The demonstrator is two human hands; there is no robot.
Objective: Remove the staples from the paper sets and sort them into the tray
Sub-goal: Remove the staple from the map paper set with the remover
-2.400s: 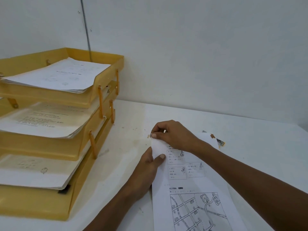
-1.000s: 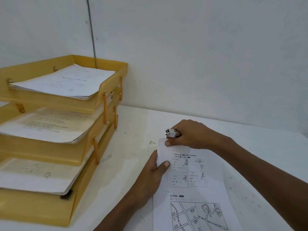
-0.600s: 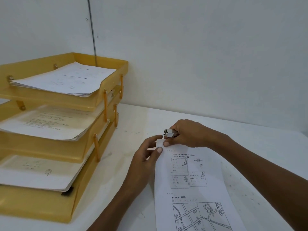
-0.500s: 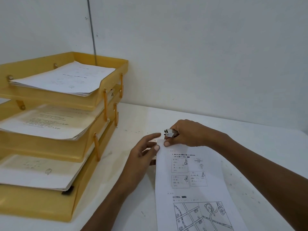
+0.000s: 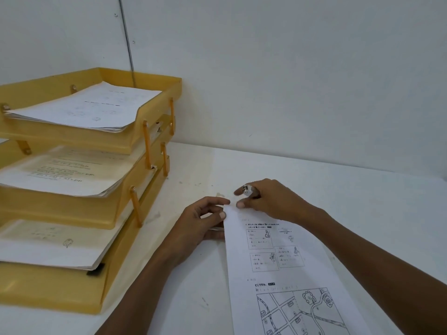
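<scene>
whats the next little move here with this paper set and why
Probably peel the top sheet up at the corner with the left hand. Its fingers pinch the top-left corner of the paper set, while the right hand, holding the staple remover, pins the top edge with its thumb. I can't make out a staple there.

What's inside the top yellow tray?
A stack of white printed papers lies in the top tray. Only the uppermost sheet shows; the pages beneath it are covered.
</scene>
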